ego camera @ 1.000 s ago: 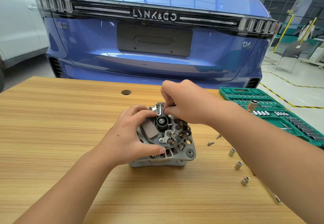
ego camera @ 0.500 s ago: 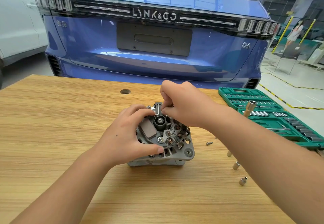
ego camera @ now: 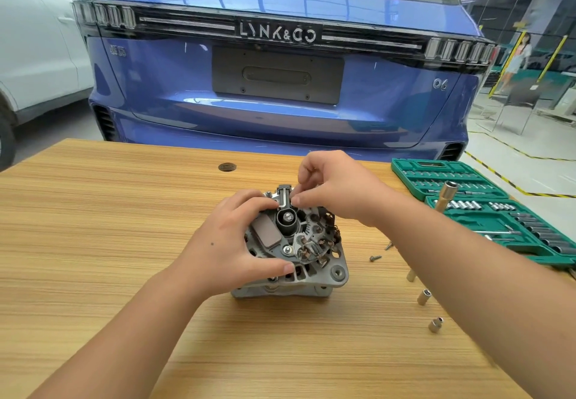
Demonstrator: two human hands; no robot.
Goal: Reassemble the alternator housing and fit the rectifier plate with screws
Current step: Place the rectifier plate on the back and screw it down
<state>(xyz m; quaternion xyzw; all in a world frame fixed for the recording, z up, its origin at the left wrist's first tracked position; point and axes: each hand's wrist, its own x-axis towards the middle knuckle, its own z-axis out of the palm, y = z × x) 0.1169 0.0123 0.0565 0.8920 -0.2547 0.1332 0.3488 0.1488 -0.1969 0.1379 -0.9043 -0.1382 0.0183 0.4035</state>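
Little has moved: your left hand [ego camera: 230, 242] still grips the alternator [ego camera: 299, 249]; beyond it, your right hand [ego camera: 336, 186] pinches its top bracket [ego camera: 282, 197].

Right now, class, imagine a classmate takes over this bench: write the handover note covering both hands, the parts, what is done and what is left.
Left hand grips the alternator, steadying it upright on the table.
Right hand pinches at the bracket on its far top edge.
Done: housing halves look joined, plate seated on top.
Left: two loose screws lie to the right; sockets and the green tool case beside them. Fit and tighten the screws.
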